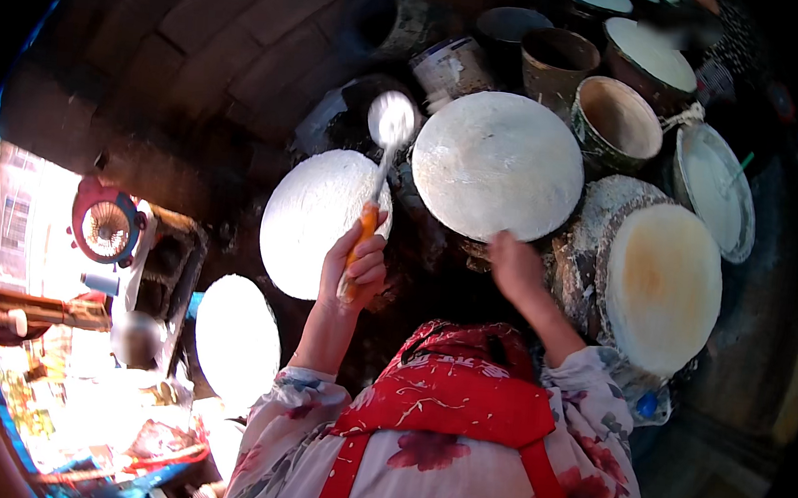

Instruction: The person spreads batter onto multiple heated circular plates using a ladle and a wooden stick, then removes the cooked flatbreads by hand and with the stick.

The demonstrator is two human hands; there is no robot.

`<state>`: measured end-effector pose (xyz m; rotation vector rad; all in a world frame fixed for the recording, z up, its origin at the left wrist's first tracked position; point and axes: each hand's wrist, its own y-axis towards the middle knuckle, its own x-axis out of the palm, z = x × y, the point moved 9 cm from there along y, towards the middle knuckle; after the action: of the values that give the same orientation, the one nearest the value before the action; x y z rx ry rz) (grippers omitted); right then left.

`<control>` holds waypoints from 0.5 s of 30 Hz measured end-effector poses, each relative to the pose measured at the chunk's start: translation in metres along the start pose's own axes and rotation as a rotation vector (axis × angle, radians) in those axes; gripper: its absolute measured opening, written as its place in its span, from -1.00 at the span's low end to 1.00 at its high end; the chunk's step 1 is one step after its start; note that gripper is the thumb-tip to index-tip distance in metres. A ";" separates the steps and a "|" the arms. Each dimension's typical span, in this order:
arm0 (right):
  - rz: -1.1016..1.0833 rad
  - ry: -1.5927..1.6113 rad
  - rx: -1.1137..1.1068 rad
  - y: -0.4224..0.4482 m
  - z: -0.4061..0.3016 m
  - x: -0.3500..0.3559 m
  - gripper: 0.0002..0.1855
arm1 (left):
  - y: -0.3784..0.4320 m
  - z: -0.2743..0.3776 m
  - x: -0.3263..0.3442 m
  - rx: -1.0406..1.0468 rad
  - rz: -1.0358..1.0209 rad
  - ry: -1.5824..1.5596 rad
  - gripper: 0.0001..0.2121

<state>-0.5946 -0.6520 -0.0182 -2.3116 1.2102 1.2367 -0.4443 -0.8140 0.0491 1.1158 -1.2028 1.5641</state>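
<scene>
My left hand (355, 263) grips the orange handle of a ladle (390, 120), whose round, white-coated bowl points up and away and looks blurred. Beneath and behind the handle lies a round white sheet (304, 221) on a flat disc. My right hand (513, 260), partly blurred, is at the near edge of a large round griddle (499, 162) with a thin whitish layer over it; its fingertips are hard to make out, and whether they pinch the edge does not show. To the right rests a round white pancake-like sheet (663, 288) with a browned middle, on a stack.
Behind the griddle stand an open bucket (616, 122), a brown pot (558, 55) and a paint-type pail (453, 69). A basin of white liquid (715, 191) is at the right. Another white disc (236, 342) and a fan (106, 221) are at the left.
</scene>
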 end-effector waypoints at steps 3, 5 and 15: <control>0.123 0.085 0.259 0.028 0.114 -0.028 -0.64 | -0.009 -0.001 0.036 0.103 -0.274 -0.084 -0.60; -0.070 -0.134 0.360 0.036 0.137 -0.021 -0.67 | -0.016 0.005 0.032 0.137 -0.272 -0.014 -0.59; -0.119 -0.104 0.295 0.041 0.127 -0.031 -0.70 | -0.105 -0.017 -0.007 0.291 0.081 0.138 -0.64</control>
<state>-0.7076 -0.5906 -0.0648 -2.0479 1.1183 1.0448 -0.3448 -0.7789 0.0633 1.1303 -0.9593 1.8906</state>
